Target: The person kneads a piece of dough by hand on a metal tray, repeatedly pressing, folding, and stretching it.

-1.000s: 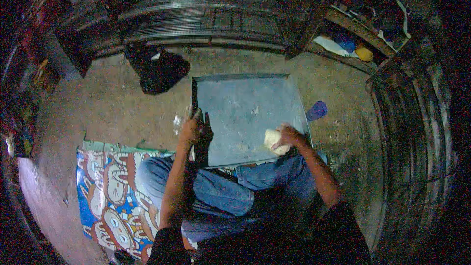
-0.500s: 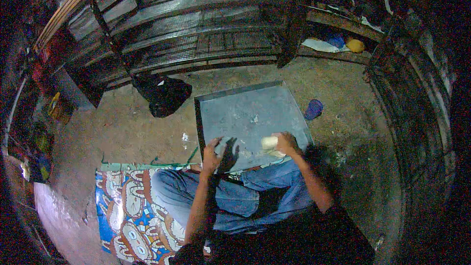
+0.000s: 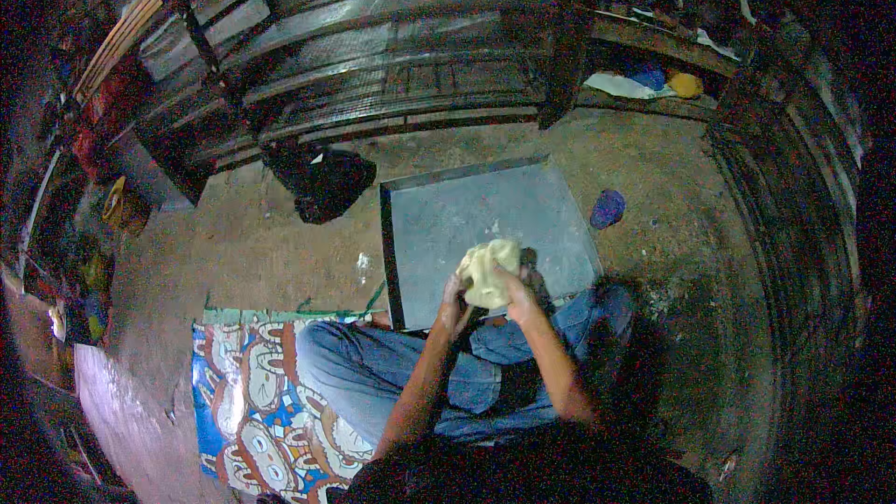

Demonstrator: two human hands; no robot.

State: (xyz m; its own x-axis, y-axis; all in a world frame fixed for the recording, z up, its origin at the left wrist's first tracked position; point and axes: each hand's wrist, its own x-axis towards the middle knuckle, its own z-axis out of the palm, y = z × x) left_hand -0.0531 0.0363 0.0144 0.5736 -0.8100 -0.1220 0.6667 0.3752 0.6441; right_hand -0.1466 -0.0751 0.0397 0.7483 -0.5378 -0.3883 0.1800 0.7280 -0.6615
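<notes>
Hidden: the underside of the pale lump [image 3: 492, 271] is screened by the hands, so whether the tray [image 3: 457, 215] is touched by it cannot be told; the tray's near edge is partly blocked by the hands and wrists; its near right corner is crowded by the jeans [image 3: 401, 378].
Cut off: the patterned mat [image 3: 266, 397] is cropped by the lower edge; the upper arms are lost in dark clothing.
Hard to make out: the shelf [image 3: 653, 42] is sunk in dimness, and most of its load cannot be identified; fingertips are blurred.
Left hand: the left hand [image 3: 455, 306] is cupped round the lump's left and lower side, its forearm slanted in from below.
Right hand: the right hand [image 3: 519, 295] is pressed to the lump's right side, fingers angled up and inward; the lump is clamped between both hands, which are kept apart by it.
Lump: it is held over the tray's near half, right of the near left corner.
Floor: a purple object [image 3: 608, 209] is seen just beside the tray's right edge; a black bag [image 3: 329, 189] is set beyond its far left corner.
</notes>
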